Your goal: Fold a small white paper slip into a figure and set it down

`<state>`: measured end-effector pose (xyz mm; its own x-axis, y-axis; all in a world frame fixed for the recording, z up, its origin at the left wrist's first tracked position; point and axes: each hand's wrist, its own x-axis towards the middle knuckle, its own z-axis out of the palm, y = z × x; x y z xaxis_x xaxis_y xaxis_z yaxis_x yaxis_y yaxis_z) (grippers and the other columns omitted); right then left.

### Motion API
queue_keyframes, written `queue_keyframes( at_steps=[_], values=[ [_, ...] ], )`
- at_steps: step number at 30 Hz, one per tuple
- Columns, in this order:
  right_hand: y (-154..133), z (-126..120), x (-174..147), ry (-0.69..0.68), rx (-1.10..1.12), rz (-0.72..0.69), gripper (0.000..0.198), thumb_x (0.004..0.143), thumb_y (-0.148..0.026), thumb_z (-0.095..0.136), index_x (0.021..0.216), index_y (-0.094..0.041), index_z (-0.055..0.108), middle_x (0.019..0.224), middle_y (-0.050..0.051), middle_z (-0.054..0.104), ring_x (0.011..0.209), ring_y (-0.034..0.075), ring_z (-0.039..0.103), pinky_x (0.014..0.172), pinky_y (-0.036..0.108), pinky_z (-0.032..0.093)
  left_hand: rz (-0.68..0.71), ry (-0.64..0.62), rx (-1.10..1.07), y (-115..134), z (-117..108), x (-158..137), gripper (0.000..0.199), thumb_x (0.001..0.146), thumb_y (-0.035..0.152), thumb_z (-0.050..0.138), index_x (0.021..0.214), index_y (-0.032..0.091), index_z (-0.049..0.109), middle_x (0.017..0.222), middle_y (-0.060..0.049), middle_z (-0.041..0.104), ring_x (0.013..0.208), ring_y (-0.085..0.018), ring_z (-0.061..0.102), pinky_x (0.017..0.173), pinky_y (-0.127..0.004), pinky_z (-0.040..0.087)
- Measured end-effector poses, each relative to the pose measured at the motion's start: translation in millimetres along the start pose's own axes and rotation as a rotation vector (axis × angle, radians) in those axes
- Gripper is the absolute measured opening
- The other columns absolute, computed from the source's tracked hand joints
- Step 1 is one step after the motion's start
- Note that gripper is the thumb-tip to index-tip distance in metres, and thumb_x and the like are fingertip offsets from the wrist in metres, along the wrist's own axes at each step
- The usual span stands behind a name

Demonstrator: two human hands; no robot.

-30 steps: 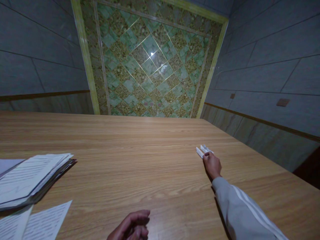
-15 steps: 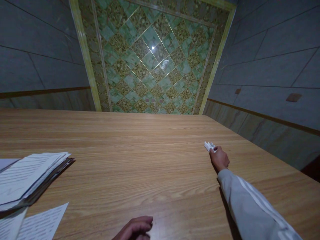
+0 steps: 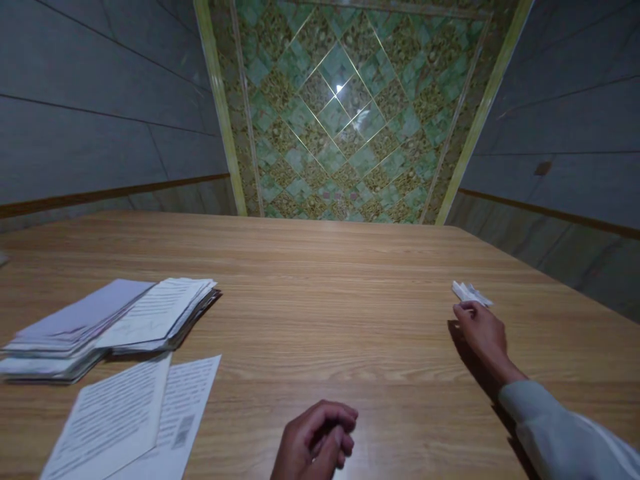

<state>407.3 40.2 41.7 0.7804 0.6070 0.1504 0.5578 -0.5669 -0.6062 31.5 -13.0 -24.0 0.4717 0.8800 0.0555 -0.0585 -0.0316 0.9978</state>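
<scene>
- Nearest me, the left hand (image 3: pixel 317 440) rests low on the wooden table (image 3: pixel 320 280), fingers curled loosely inward. I see nothing held in it.
- Out from its knuckles, toward the left side: two loose printed sheets (image 3: pixel 140 417) lying flat, overlapping.
- Beyond those sheets, a fanned stack of papers (image 3: pixel 120 320), edges uneven.
- The right hand (image 3: pixel 483 333) reaches forward, grey sleeve (image 3: pixel 565 433) behind it. Its fingers are bent and partly open; the fingertips (image 3: pixel 463 309) sit at the near edge of the small folded white paper (image 3: pixel 470 293). Touching or just short, I cannot tell; no closed grasp visible.
- My judgement on the folded paper: very light, thin, creased, crushes easily, slides on smooth wood. Best pinched gently along the thick folded spine, not the loose flaps.
- Farthest: green patterned tiled floor (image 3: pixel 345 133).
</scene>
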Motion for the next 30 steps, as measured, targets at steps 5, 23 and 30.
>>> queue_keyframes(
  at_steps=[5,23,30],
  values=[
    [-10,17,-106,-0.303,0.265,-0.266,0.026,0.083,-0.043,0.055,0.073,-0.021,0.066,0.07,0.002,0.067,0.069,0.023,0.064,0.064,0.029,0.048,0.098,-0.027,0.138,22,-1,2,0.016,0.09,0.03,0.064,0.091,0.021,0.077,0.093,-0.01,0.077,0.08,-0.02,0.072,0.071,-0.028,0.058],
    [-22,20,-203,-0.623,0.193,-0.527,0.033,0.087,-0.045,0.045,0.07,-0.022,0.061,0.063,0.002,0.063,0.063,0.021,0.059,0.057,0.028,0.04,0.173,0.474,1.183,28,-251,-87,0.051,0.076,0.059,0.074,0.124,0.04,0.074,0.141,-0.001,0.067,0.128,-0.041,0.062,0.11,-0.051,0.044],
    [-14,30,-203,-0.62,0.155,-0.572,0.027,0.089,-0.04,0.049,0.073,-0.023,0.063,0.069,0.002,0.07,0.066,0.022,0.065,0.062,0.029,0.043,0.039,0.433,1.2,27,-284,-101,0.045,0.078,0.067,0.072,0.113,0.039,0.079,0.132,0.002,0.073,0.12,-0.035,0.069,0.107,-0.043,0.05]
  ],
)
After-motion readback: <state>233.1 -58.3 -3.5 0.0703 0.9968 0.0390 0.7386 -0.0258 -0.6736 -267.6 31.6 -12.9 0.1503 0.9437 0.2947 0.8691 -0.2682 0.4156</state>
